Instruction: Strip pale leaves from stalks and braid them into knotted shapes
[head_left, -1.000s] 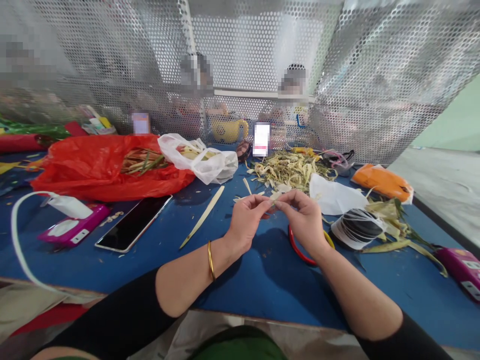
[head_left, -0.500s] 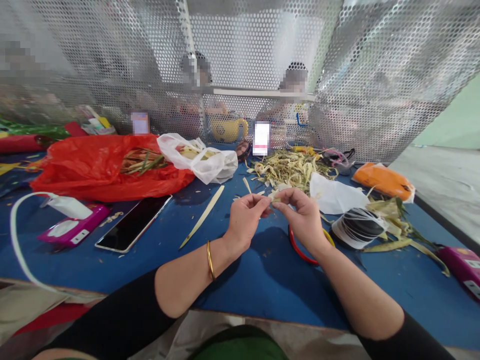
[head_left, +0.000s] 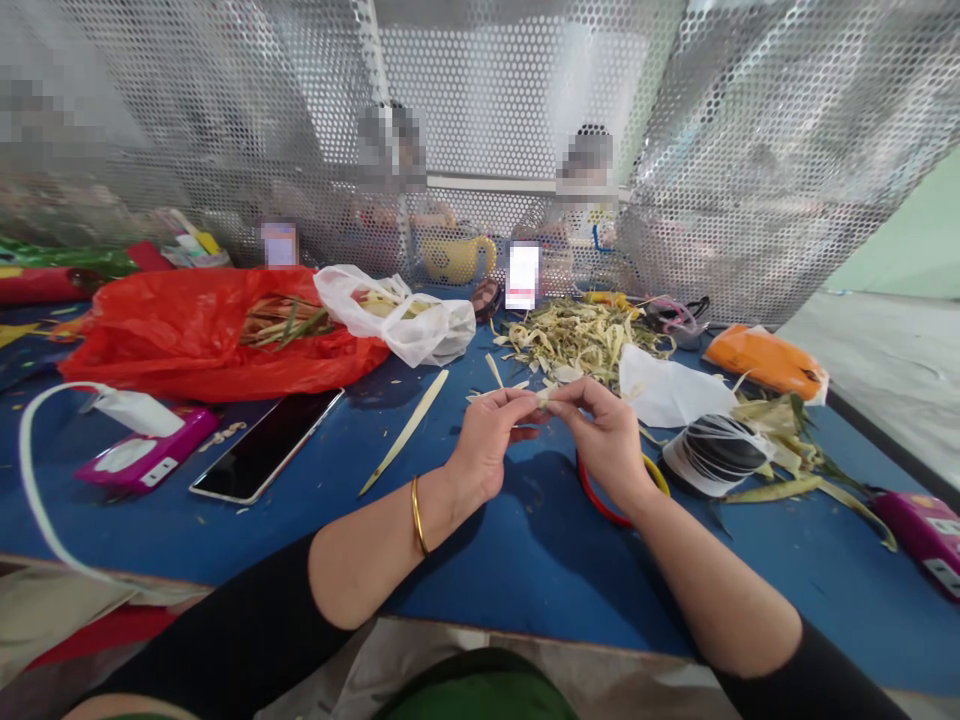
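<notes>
Left hand [head_left: 482, 440] and right hand [head_left: 606, 440]: thumb and fingers of each closed in a pinch on a small pale leaf piece [head_left: 543, 398], positioned between them above the blue table [head_left: 480, 580]. Red and yellow loops [head_left: 600, 508] lie partly hidden beneath the right hand. Far side: leaf heap [head_left: 577, 335]. Right: white sheet [head_left: 667, 392], wound spool [head_left: 716, 457]. Left: long leaf strip [head_left: 405, 432], dark-screened phone [head_left: 270, 448], red bag [head_left: 172, 335]. A perforated panel [head_left: 480, 100] closes the far edge; people show behind it; a pale green wall [head_left: 907, 240] stands far right
</notes>
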